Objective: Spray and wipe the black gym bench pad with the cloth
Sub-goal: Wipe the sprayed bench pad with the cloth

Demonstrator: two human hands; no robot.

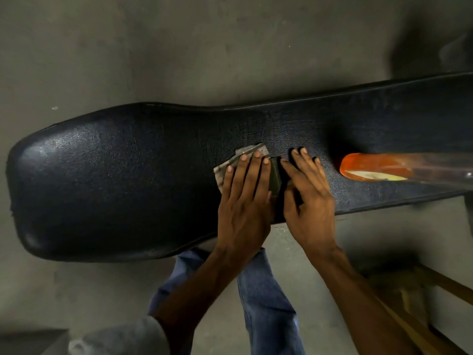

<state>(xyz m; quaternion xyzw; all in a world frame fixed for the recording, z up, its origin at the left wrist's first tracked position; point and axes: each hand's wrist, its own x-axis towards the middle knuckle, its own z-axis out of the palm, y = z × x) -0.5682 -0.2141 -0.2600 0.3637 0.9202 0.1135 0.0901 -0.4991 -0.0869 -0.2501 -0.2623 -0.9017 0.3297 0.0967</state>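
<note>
The black gym bench pad (115,180) runs across the view, wide at the left and narrow toward the right. A grey patterned cloth (252,151) with a dark olive fold lies on its middle. My left hand (243,201) is pressed flat on the cloth, fingers together and covering most of it. My right hand (305,190) rests flat beside it with fingers spread on the pad, its thumb touching the olive fold. A clear bottle with an orange end (371,166) rests on the pad to the right of my hands, reaching toward the right edge.
Grey concrete floor (153,47) surrounds the bench. My legs in blue jeans (266,303) stand at the near side. A wooden frame (435,280) sits at the lower right, and a dark shape at the upper right corner.
</note>
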